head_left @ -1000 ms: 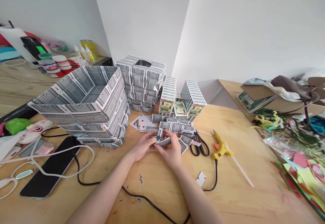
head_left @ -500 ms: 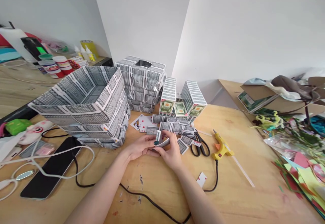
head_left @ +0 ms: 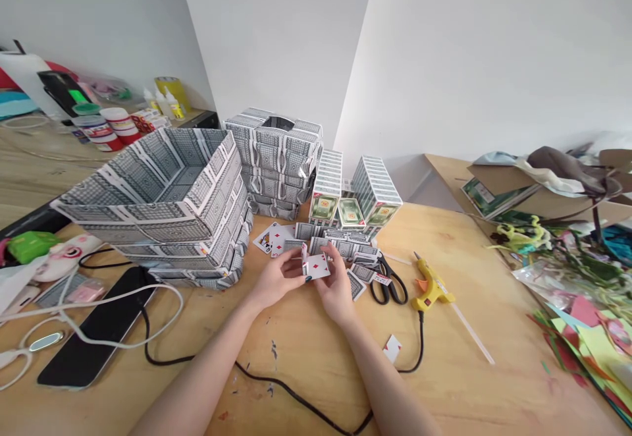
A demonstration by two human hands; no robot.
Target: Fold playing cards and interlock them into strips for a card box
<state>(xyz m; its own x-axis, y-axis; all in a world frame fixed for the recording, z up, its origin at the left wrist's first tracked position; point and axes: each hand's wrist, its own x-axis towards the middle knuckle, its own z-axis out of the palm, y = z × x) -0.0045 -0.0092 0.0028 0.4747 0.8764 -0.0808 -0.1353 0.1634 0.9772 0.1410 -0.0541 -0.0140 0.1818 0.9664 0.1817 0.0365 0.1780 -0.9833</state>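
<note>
Between both hands is a folded playing card (head_left: 316, 267), its white face with red diamonds turned toward me and its left edge bent up. My left hand (head_left: 277, 281) is closed on the card's left side, thumb along the lower edge. Around the right side, my right hand (head_left: 336, 288) grips it with thumb and fingers. Just behind the hands lie several folded cards (head_left: 340, 247) with grey patterned backs. Two loose face-up cards (head_left: 269, 238) rest left of these, and a patterned card (head_left: 355, 284) lies by my right hand.
A large open box made of folded cards (head_left: 207, 225) stands left, a lidded one (head_left: 274, 159) behind it. Card packs (head_left: 326, 179) are stacked at the back. Scissors (head_left: 390, 284), a yellow glue gun (head_left: 430, 284) and its black cord lie right; a phone (head_left: 93, 330) lies left.
The card in my hands has been turned, so its red-diamond face now shows where a patterned side and white edge showed before. Both hands have shifted only slightly.
</note>
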